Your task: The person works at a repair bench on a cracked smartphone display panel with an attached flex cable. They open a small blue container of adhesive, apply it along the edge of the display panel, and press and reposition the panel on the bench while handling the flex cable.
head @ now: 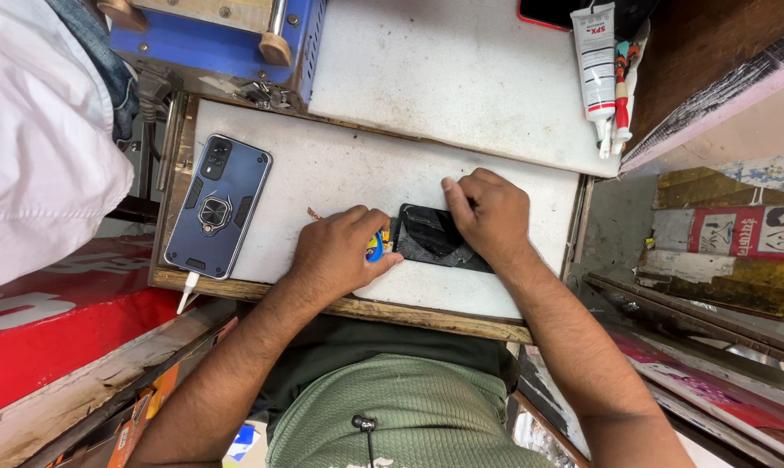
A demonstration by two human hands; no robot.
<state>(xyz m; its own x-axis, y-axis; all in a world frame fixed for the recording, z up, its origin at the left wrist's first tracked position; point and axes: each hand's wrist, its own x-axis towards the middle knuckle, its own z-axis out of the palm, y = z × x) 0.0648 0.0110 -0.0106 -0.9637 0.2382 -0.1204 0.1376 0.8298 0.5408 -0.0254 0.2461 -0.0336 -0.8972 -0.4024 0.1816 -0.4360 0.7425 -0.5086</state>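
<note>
A small black phone lies flat on a white work board. My right hand presses down on its right part, fingers curled over the top edge. My left hand rests at the phone's left end, closed around a small blue and yellow tool; only a bit of the tool shows between the fingers. Both hands touch the phone.
A blue phone in a rugged case with a ring holder lies at the board's left, a white cable plugged in. A white glue tube and small screwdrivers lie top right. A blue machine stands at the back. A person's white sleeve is at left.
</note>
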